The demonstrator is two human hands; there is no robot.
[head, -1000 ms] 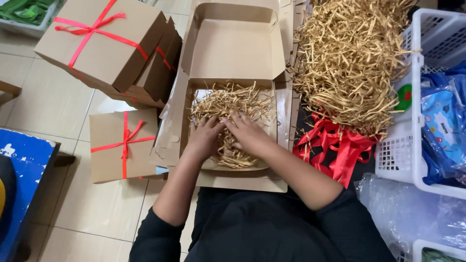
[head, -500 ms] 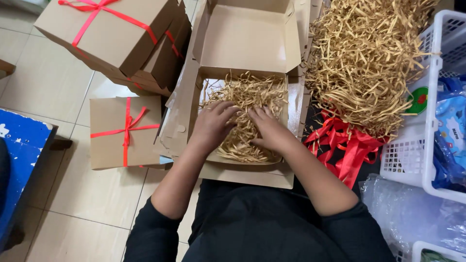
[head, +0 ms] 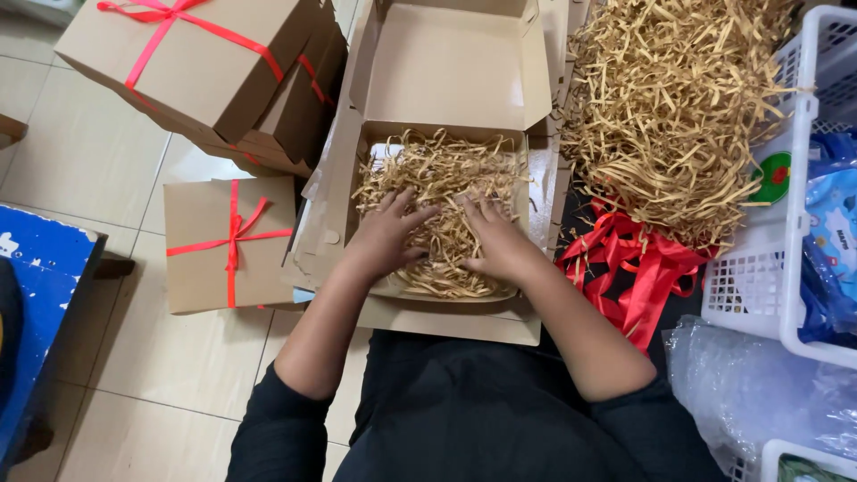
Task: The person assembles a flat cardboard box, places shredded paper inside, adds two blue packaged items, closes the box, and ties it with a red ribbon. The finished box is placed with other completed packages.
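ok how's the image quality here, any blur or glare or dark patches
Head view: soft, even indoor light, no harsh glare; both hands and the shredded paper in the open box are sharp; dark clothing at the bottom loses detail; the clear plastic bag shows faint sheen; slight wide-angle bending at the edges.

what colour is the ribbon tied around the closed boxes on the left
Red, crossed over the brown closed boxes; the ribbon shows clearly in the head view.

Floor [head: 98, 170]: pale beige tiles, thin grout lines, soft even light. Blue board-like furniture piece [head: 40, 295] at left edge, paint chipped. White plastic lattice basket [head: 759, 277] at right. Clear plastic sheet [head: 759, 393] crumpled beneath basket.
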